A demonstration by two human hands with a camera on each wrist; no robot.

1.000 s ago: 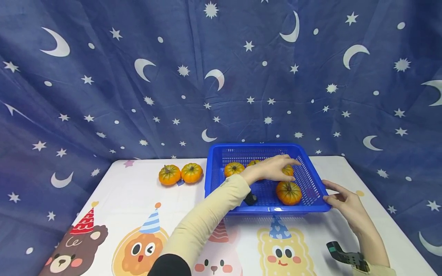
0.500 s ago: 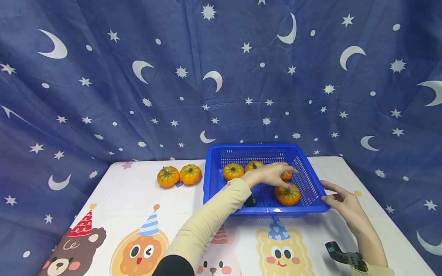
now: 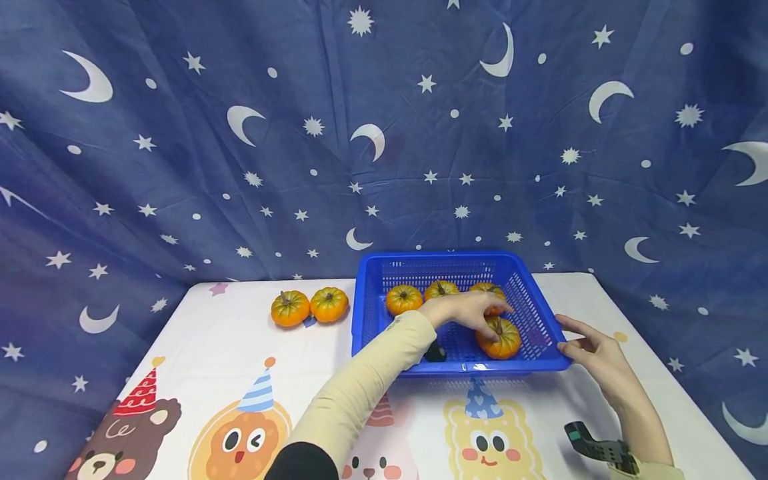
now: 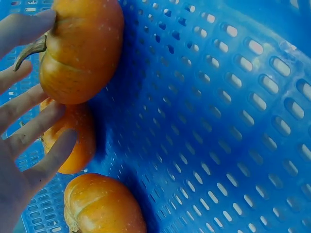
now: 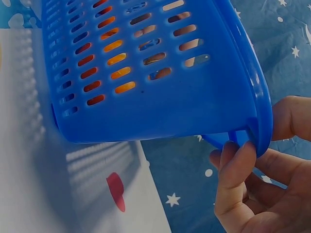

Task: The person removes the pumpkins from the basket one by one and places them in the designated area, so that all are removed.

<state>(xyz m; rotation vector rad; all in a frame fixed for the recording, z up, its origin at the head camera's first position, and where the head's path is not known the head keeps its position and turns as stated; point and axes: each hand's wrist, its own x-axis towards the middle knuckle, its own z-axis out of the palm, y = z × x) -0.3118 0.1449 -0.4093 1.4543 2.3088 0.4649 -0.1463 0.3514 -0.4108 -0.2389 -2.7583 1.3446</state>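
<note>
On a white-covered bench point(image 3: 228, 340), a person's left hand point(image 3: 465, 310) spreads relaxed fingers over two of four pumpkins point(image 3: 509, 340) in a blue basket point(image 3: 528, 365); the right hand point(image 3: 603, 355) pinches its rim, two more gourds point(image 3: 329, 306) standing left.

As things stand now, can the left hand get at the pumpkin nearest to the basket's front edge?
Very likely yes: the left hand is inside the open-topped blue basket, its thumb right at this pumpkin, and nothing visible stands between them.

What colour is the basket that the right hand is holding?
Blue. The perforated basket shows best in the head view.
</note>
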